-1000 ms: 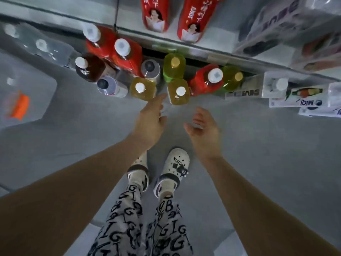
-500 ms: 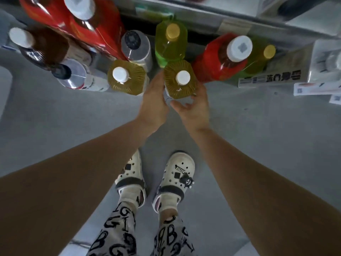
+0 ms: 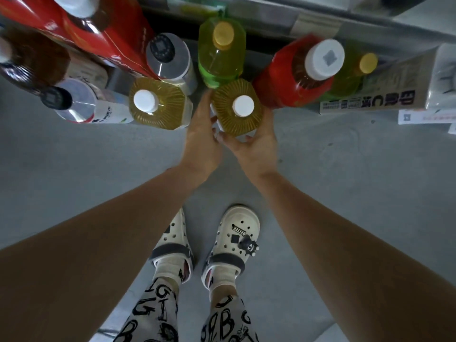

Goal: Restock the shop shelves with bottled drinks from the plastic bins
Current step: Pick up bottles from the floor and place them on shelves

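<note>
Seen from straight above, both hands close on one amber bottle [image 3: 237, 112] with a white cap. It sits at the front of a cluster of drinks on the grey floor [image 3: 345, 174], just below the shelf edge [image 3: 291, 18]. The left hand [image 3: 201, 141] lies against the bottle's left side, its fingers [image 3: 206, 101] reaching up along the flank and the thumb curling in at the near face. The right hand [image 3: 256, 146] cups the near and right side, with its fingers [image 3: 269, 116] wrapped round the far right flank. So each hand has hold of this same bottle (whether its base is touching the floor or just off it cannot be told from this angle).

Just to the left stands a second amber bottle [image 3: 158, 104], also white-capped and apart from the left hand. Directly behind the held bottle is a green bottle [image 3: 222, 53] with a yellow cap, and to its right a red-labelled bottle [image 3: 296, 75] with a broad white cap, touching or nearly touching the held one. Two silver-shouldered bottles [image 3: 170, 58] with dark caps stand further left. A printed carton [image 3: 370, 101] lies on its side at the right. Lower in view, two white clogs [image 3: 234, 240] stand on the floor between the forearms
</note>
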The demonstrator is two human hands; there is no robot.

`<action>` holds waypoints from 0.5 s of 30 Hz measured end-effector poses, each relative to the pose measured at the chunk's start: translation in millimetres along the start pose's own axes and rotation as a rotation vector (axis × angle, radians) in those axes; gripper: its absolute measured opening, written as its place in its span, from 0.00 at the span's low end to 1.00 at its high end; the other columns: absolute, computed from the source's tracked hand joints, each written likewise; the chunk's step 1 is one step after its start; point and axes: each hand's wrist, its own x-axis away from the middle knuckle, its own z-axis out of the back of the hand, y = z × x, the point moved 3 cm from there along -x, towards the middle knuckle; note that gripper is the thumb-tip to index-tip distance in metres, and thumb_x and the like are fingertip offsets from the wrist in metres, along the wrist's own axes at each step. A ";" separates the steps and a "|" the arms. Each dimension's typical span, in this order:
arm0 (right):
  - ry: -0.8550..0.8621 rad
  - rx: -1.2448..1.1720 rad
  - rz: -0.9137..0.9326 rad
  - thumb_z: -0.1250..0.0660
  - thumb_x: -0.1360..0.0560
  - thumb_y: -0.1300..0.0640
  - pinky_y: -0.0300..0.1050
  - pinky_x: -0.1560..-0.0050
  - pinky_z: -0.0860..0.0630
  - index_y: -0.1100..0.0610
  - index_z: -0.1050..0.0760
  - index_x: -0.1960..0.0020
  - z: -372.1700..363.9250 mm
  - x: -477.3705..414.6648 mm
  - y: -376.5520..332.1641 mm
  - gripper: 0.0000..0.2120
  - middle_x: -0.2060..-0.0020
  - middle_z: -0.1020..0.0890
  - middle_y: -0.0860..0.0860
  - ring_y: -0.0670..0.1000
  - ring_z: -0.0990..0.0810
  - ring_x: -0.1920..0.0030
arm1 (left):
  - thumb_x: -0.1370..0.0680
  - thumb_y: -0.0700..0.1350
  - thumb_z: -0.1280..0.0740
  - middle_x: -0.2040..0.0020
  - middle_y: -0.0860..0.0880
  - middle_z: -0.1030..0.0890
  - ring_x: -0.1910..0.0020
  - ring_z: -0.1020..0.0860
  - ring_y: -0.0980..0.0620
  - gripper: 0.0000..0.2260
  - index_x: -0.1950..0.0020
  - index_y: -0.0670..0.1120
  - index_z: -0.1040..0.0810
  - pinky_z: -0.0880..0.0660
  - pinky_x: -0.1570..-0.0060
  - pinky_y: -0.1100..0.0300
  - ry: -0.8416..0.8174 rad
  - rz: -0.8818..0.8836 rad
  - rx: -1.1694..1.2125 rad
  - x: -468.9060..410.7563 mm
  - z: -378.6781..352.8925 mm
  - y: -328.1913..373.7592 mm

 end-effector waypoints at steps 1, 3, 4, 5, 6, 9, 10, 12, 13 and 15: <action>-0.020 0.020 0.003 0.17 0.37 0.55 0.54 0.40 0.20 0.53 0.34 0.28 4.3 -0.8 -0.5 0.42 0.38 0.22 0.43 0.43 0.23 0.37 | 0.25 0.40 0.42 0.32 0.55 0.31 0.32 0.28 0.53 0.29 0.23 0.44 0.41 0.29 0.35 0.66 0.002 -0.011 -0.011 2.4 1.0 1.2; -0.064 0.067 -0.019 0.17 0.36 0.55 0.48 0.40 0.20 0.53 0.33 0.28 13.4 -0.2 -1.6 0.41 0.42 0.23 0.40 0.40 0.23 0.41 | 0.27 0.42 0.45 0.35 0.58 0.32 0.35 0.31 0.59 0.30 0.24 0.41 0.39 0.35 0.40 0.77 -0.001 -0.018 -0.028 7.2 2.0 4.0; -0.085 0.083 -0.042 0.18 0.36 0.54 0.46 0.42 0.20 0.52 0.32 0.30 17.8 1.6 -2.6 0.40 0.43 0.22 0.40 0.40 0.23 0.42 | 0.28 0.45 0.45 0.36 0.60 0.32 0.37 0.32 0.61 0.30 0.25 0.40 0.38 0.36 0.42 0.79 -0.010 -0.003 -0.030 9.7 2.3 5.4; -0.107 0.101 -0.071 0.18 0.36 0.53 0.44 0.44 0.20 0.52 0.31 0.31 22.0 4.2 -3.0 0.38 0.45 0.21 0.41 0.42 0.22 0.44 | 0.29 0.50 0.44 0.36 0.58 0.31 0.38 0.32 0.62 0.32 0.26 0.40 0.36 0.35 0.44 0.79 -0.021 0.012 -0.036 11.6 1.8 4.9; -0.129 0.124 -0.106 0.18 0.36 0.52 0.43 0.47 0.21 0.52 0.31 0.33 26.0 8.1 -2.3 0.36 0.46 0.20 0.42 0.44 0.20 0.45 | 0.31 0.54 0.45 0.34 0.53 0.30 0.39 0.30 0.60 0.34 0.27 0.40 0.35 0.33 0.44 0.75 -0.030 0.029 -0.052 14.2 2.2 4.4; -0.221 0.160 -0.216 0.20 0.34 0.52 0.43 0.53 0.22 0.52 0.31 0.38 38.9 23.3 -0.7 0.30 0.49 0.18 0.45 0.48 0.19 0.50 | 0.26 0.47 0.40 0.35 0.41 0.29 0.41 0.27 0.52 0.26 0.29 0.40 0.31 0.25 0.41 0.53 -0.077 0.073 -0.158 26.8 1.9 -3.2; -0.255 0.164 -0.245 0.20 0.34 0.53 0.43 0.54 0.22 0.52 0.30 0.39 44.0 28.2 -1.1 0.29 0.50 0.18 0.46 0.47 0.19 0.51 | 0.23 0.41 0.39 0.36 0.40 0.30 0.42 0.26 0.50 0.23 0.28 0.40 0.31 0.26 0.41 0.49 -0.087 0.104 -0.181 31.7 2.9 -4.6; -0.339 0.139 -0.301 0.21 0.32 0.54 0.35 0.58 0.24 0.53 0.27 0.43 55.0 37.6 -6.8 0.22 0.55 0.18 0.41 0.40 0.19 0.55 | 0.17 0.40 0.41 0.38 0.41 0.30 0.44 0.24 0.46 0.19 0.26 0.43 0.32 0.25 0.42 0.49 -0.110 0.162 -0.193 43.6 6.2 1.6; -0.402 0.101 -0.320 0.21 0.31 0.56 0.33 0.60 0.25 0.52 0.24 0.47 61.1 43.5 -14.0 0.16 0.59 0.17 0.40 0.38 0.19 0.58 | 0.16 0.43 0.43 0.41 0.44 0.28 0.47 0.23 0.48 0.17 0.26 0.46 0.32 0.23 0.45 0.52 -0.139 0.202 -0.197 52.4 10.1 9.4; -0.532 0.018 -0.372 0.23 0.30 0.58 0.36 0.56 0.21 0.52 0.20 0.52 70.1 53.8 -23.2 0.09 0.61 0.15 0.43 0.40 0.17 0.57 | 0.15 0.49 0.46 0.53 0.54 0.24 0.59 0.23 0.61 0.15 0.31 0.50 0.28 0.25 0.57 0.72 -0.208 0.312 -0.191 65.9 14.7 21.3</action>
